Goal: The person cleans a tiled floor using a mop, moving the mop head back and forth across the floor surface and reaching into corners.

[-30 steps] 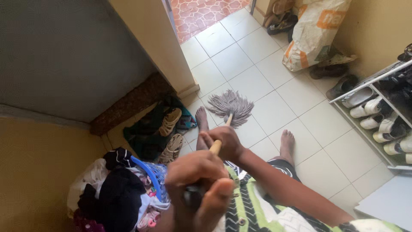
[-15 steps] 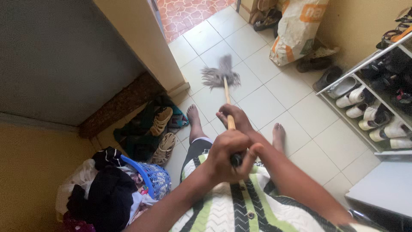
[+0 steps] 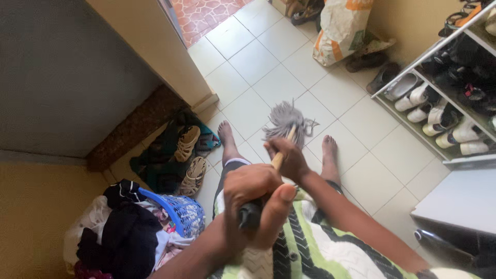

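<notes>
I stand barefoot on pale floor tiles (image 3: 258, 62) and hold a mop. Its grey string head (image 3: 285, 120) rests on the tiles between my feet, just ahead of my toes. My right hand (image 3: 290, 159) is shut around the wooden handle (image 3: 278, 159) low down, close to the mop head. My left hand (image 3: 256, 199) is shut on the dark upper end of the handle, near my chest. My green, black and white top fills the bottom of the view.
A shoe rack (image 3: 444, 103) full of shoes lines the right wall, with a white table (image 3: 460, 201) below it. A stuffed sack (image 3: 341, 28) leans at the back. Sandals (image 3: 188, 147) and a blue laundry basket (image 3: 178, 212) with clothes lie at left, beside a door frame (image 3: 170, 57).
The mop head was pushed out toward the doorway half a second ago and has come back close to my feet. Both hands kept their hold on the handle.
</notes>
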